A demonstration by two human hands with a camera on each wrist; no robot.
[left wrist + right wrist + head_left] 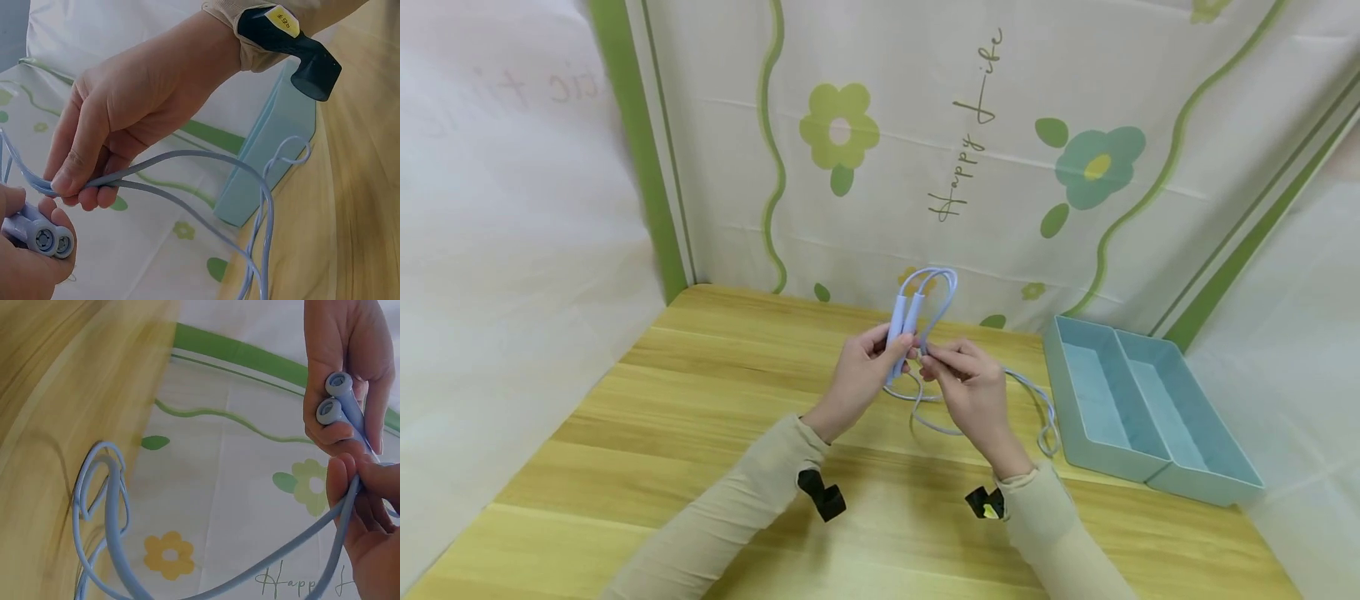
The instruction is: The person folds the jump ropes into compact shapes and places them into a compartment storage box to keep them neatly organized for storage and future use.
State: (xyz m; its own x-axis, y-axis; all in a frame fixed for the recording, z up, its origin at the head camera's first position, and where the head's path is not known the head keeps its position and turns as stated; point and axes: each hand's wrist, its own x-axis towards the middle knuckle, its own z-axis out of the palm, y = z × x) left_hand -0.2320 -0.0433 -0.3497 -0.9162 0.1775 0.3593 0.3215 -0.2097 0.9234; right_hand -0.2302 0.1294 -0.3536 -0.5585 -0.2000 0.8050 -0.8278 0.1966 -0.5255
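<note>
My left hand (854, 373) grips the two pale blue handles (913, 313) of a jump rope side by side, its thumb across them. Both handles point up and away in the head view, and their round ends (45, 239) show in the left wrist view. From the handle tops the cord (954, 287) arches over and down to my right hand (976, 393), which pinches the doubled strands (351, 490) between thumb and fingers, close beside the handles. Below the hands, the rest of the cord (1047, 417) hangs in loops and trails to the right along the table.
A light blue tray (1116, 454) with two long compartments stands at the right on the wood-grain table (647, 433), close to the trailing cord. Behind the table hangs a white curtain (880, 217) with printed flowers. Pale sheets (512, 250) enclose the sides.
</note>
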